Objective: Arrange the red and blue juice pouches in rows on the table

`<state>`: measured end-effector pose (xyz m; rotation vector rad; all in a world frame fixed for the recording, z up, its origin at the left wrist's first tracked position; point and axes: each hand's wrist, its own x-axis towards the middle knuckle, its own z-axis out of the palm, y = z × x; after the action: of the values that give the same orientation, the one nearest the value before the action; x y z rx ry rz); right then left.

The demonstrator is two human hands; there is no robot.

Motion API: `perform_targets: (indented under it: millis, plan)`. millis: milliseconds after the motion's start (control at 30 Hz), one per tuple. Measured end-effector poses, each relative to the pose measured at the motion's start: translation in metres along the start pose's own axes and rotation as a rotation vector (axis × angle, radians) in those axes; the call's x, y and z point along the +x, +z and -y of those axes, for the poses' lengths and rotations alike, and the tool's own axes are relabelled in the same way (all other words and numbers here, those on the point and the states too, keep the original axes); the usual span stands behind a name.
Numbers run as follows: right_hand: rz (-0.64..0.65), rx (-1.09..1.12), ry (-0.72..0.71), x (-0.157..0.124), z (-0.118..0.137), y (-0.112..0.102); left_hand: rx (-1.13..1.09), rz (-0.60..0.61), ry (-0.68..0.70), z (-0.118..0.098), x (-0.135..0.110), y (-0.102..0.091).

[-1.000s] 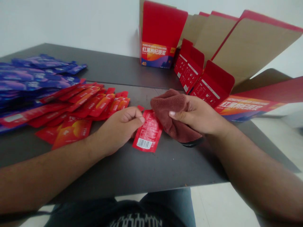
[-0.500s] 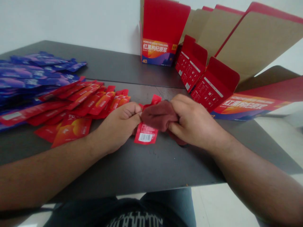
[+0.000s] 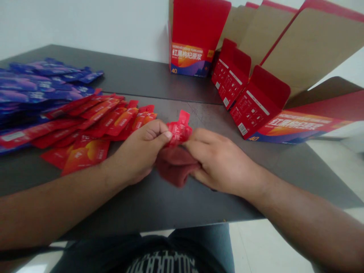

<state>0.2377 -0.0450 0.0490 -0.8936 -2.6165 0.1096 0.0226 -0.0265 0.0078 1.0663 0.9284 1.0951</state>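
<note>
Here, left hand curled, pinching red sachet; right hand angled inward, gripping brown cloth over it

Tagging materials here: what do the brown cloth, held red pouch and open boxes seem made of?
Brown cloth: soft fabric, matte, with limp folds. Red pouch: perhaps plastic film, slight sheen, wrinkled. Open boxes: likely cardboard, smooth printed outsides, stiff flaps tan inside.
</note>
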Motion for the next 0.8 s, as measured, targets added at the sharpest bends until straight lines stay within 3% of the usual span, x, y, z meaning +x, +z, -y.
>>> perform_targets:
  millis: [100,233,367,533,700,800]
  plan:
    - [0.089,0.020,-0.060,-0.001,0.001,0.002,0.054,-0.025,0.013,-0.003,-0.001,0.001]
    - [-0.086,-0.021,0.103,-0.001,-0.001,0.003,0.002,-0.029,0.029,-0.003,0.001,0.000]
    - [0.074,0.022,-0.052,0.000,0.001,0.005,0.096,-0.010,0.083,0.000,0.002,-0.006]
    - [-0.165,-0.013,0.137,0.000,-0.006,0.004,0.064,0.009,0.108,0.002,0.002,-0.008]
    - [0.067,0.056,-0.063,0.000,-0.008,0.007,0.109,-0.005,0.106,0.001,0.002,-0.008]
    - [-0.072,0.012,0.077,0.000,-0.009,0.006,0.092,-0.002,0.143,0.002,0.004,-0.010]
